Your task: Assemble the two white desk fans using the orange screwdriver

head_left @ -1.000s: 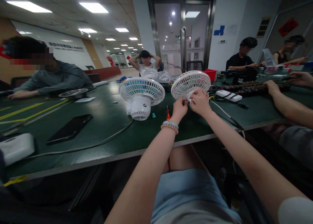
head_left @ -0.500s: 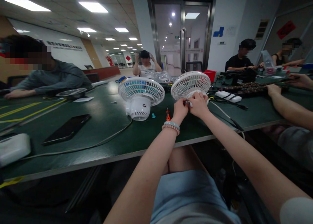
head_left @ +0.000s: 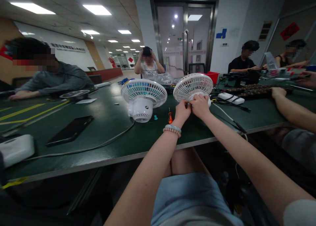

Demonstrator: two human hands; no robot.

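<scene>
Green table (head_left: pixel 108 120); white fan (head_left: pixel 194 84), rightmost of two, back from near edge.
Left hand (head_left: pixel 183 110), right hand (head_left: pixel 200 104) meet at fan's base, fingers bent, tips close; can't tell what's pinched. Orange screwdriver (head_left: pixel 170 118) beside.

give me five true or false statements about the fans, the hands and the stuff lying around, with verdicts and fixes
1. The left hand and the right hand are both at the fan on the right. True.
2. The left hand is gripping the orange tool. False: the orange tool is on the table.
3. A small teal piece lies between the orange tool and the fan on the left. True.
4. The bracelets are on the right wrist. False: the bracelets are on the left wrist.
5. The black phone is between the two fans. False: the black phone lies to the left of both.
</scene>
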